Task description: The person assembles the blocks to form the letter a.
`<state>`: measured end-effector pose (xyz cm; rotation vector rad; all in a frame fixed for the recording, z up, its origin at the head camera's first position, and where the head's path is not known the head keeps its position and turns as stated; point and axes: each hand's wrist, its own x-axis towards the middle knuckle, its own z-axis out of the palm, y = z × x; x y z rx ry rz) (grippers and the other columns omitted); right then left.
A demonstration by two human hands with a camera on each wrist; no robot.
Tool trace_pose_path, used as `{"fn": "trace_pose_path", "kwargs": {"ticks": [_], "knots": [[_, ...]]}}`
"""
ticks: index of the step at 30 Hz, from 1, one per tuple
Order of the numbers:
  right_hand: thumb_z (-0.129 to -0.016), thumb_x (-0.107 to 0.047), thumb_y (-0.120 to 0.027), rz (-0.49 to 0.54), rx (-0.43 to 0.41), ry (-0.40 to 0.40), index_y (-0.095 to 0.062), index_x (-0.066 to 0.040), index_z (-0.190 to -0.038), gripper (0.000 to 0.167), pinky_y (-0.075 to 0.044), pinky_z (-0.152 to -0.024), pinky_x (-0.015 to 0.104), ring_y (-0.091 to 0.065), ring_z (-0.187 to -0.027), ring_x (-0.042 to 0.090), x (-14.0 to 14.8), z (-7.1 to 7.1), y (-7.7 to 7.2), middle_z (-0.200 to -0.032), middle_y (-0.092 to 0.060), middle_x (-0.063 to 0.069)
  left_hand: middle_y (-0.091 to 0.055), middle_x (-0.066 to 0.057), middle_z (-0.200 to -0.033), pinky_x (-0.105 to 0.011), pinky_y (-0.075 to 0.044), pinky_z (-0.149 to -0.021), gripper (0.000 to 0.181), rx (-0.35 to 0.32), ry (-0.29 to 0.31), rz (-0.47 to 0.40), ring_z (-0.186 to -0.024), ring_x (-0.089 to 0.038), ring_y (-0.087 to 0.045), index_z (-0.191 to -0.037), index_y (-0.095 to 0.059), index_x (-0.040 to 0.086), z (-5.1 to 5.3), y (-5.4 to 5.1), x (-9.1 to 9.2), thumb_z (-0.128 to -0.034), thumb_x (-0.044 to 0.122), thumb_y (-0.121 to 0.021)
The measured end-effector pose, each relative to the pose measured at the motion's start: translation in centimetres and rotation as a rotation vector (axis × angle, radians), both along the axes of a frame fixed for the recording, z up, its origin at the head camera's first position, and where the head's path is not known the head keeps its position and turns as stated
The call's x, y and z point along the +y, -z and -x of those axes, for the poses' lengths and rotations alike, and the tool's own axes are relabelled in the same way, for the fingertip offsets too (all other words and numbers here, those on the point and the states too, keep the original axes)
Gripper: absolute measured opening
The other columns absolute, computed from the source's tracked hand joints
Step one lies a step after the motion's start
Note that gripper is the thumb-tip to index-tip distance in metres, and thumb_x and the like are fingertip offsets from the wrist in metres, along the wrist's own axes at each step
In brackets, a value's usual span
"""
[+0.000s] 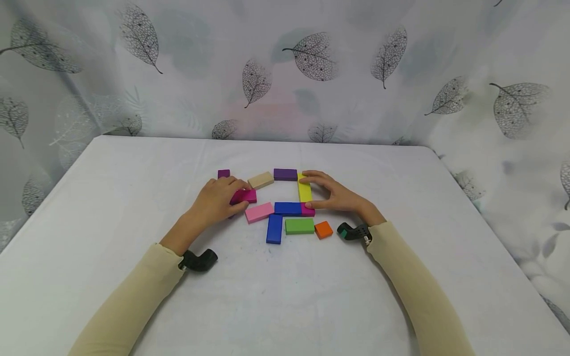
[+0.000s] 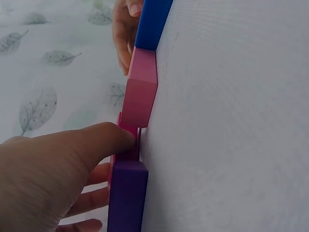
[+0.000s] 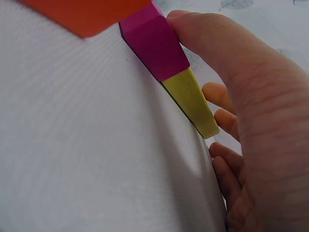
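Note:
The left hand (image 1: 216, 200) pinches a magenta block (image 1: 249, 196) between thumb and fingers; in the left wrist view its thumb presses that block (image 2: 128, 150) beside a purple block (image 2: 128, 193). A pink block (image 1: 260, 212) lies just right of the thumb. The right hand (image 1: 336, 194) spans the right edge of the group, its thumb touching a small magenta block (image 1: 308, 211) and its fingertips at the far end of a yellow block (image 1: 305, 190). In the right wrist view the thumb rests against the magenta block (image 3: 157, 46), with the yellow block (image 3: 193, 104) beyond.
A beige block (image 1: 261, 180) and a dark purple block (image 1: 285, 174) lie at the back. Two blue blocks (image 1: 287, 208), a green block (image 1: 300, 226) and an orange block (image 1: 323, 230) lie nearer. A white cloth (image 1: 285, 306) covers the table; a leaf-patterned curtain hangs behind.

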<state>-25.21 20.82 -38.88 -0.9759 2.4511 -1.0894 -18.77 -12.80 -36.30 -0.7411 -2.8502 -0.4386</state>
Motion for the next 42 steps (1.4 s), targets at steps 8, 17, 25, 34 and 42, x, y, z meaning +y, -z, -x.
{"fn": "trace_pose_path", "kwargs": {"ticks": [8,17,25,34,42], "knots": [[-0.087,-0.022,-0.073,-0.010,0.013,0.002,-0.047,-0.015,-0.144,0.063,-0.011,-0.116,0.059,-0.015,-0.148,0.028,0.1,0.0,0.1,-0.159,-0.023,0.005,-0.066,-0.013,-0.111,-0.050,-0.046,-0.090,0.036,0.052,-0.001,-0.009,-0.106,-0.030,-0.061,-0.114,-0.066,0.010,-0.1,-0.1,0.2,-0.0840,0.029,-0.074],[-0.087,-0.020,-0.072,-0.002,0.009,-0.019,-0.046,-0.013,-0.145,0.063,-0.011,-0.116,0.060,-0.014,-0.148,0.029,-0.2,0.0,0.2,-0.159,-0.022,0.007,-0.067,-0.013,-0.110,-0.051,-0.046,-0.089,0.039,0.089,-0.027,-0.008,-0.104,-0.031,-0.062,-0.114,-0.066,0.009,-0.6,-0.4,0.4,-0.0826,0.031,-0.075],[-0.087,-0.019,-0.072,-0.001,0.020,-0.004,-0.047,-0.012,-0.144,0.063,-0.010,-0.116,0.059,-0.014,-0.148,0.029,-0.1,0.0,0.2,-0.159,-0.023,0.007,-0.068,-0.013,-0.108,-0.050,-0.048,-0.087,0.041,0.147,-0.006,-0.055,-0.101,-0.030,-0.063,-0.115,-0.066,0.008,-0.9,-0.9,0.8,-0.0816,0.030,-0.076],[-0.087,-0.014,-0.072,-0.005,0.022,0.010,-0.045,-0.007,-0.144,0.063,-0.009,-0.116,0.058,-0.014,-0.148,0.030,-0.1,0.0,0.1,-0.159,-0.022,0.010,-0.069,-0.011,-0.102,-0.048,-0.049,-0.083,0.038,0.185,0.009,-0.081,-0.097,-0.027,-0.064,-0.110,-0.067,0.008,-1.7,-0.9,1.0,-0.0802,0.030,-0.077],[-0.088,-0.008,-0.070,-0.015,-0.008,0.019,-0.042,0.002,-0.144,0.064,-0.007,-0.116,0.061,-0.010,-0.147,0.038,-0.5,-0.2,-0.2,-0.159,-0.018,0.019,-0.068,-0.010,-0.102,-0.047,-0.050,-0.083,0.044,0.145,-0.003,-0.084,-0.097,-0.027,-0.064,-0.116,-0.064,0.009,-2.8,-1.0,1.1,-0.0792,0.028,-0.078]]}}
